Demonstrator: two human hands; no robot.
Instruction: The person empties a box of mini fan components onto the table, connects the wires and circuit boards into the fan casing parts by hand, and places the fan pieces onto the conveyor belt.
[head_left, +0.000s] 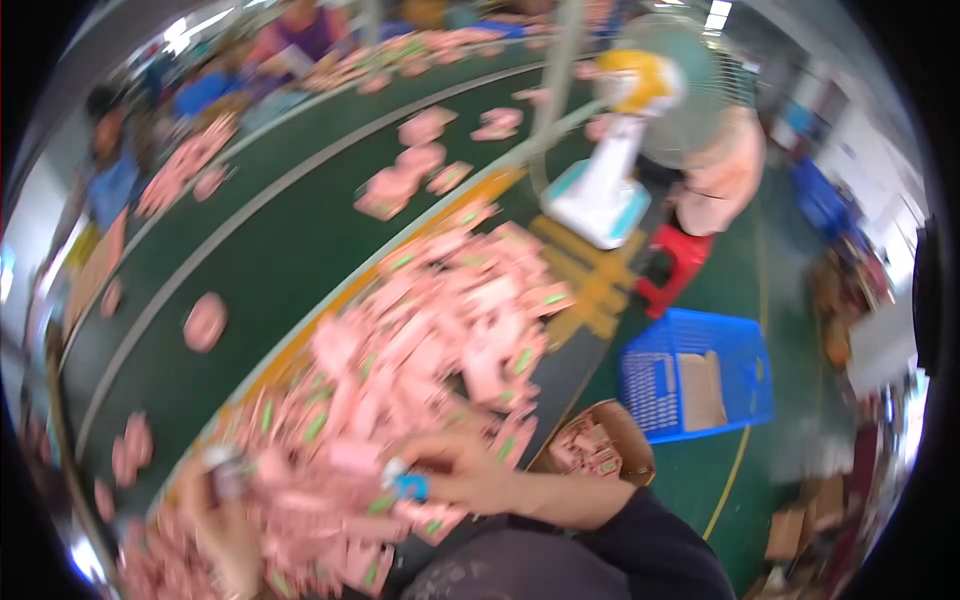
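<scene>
Down at the lower edge, our right hand [470, 472] reaches leftward across the heap of pink packets [420, 350], its fingers pinched shut on a small blue and white object [405, 484] at the heap's near side. Our left hand [215, 500] sits at the lower left, blurred, with its fingers curled around a small grey object [228, 470]; we cannot tell what kind of thing that is. The pink packets, many with green marks, lie piled thick over the tabletop [575, 360] between and beyond both hands.

Just right of our right forearm, a brown cardboard box [625, 425] stands below the tabletop's edge and holds more pink packets. Beyond it on the floor is a blue plastic crate [650, 385], with a flat piece of brown cardboard [700, 390] lying inside it. A red stool [675, 265] stands further back, near the crate.

Left of the pile runs a long dark green conveyor belt [270, 260], with scattered small clusters of pink packets along it. A white and teal fan [625, 150] with a yellow hub stands at the far end of the tabletop. Other people, blurred, sit along the belt's far side. The green floor [780, 300] carries a yellow line, and cartons lie at the lower right
</scene>
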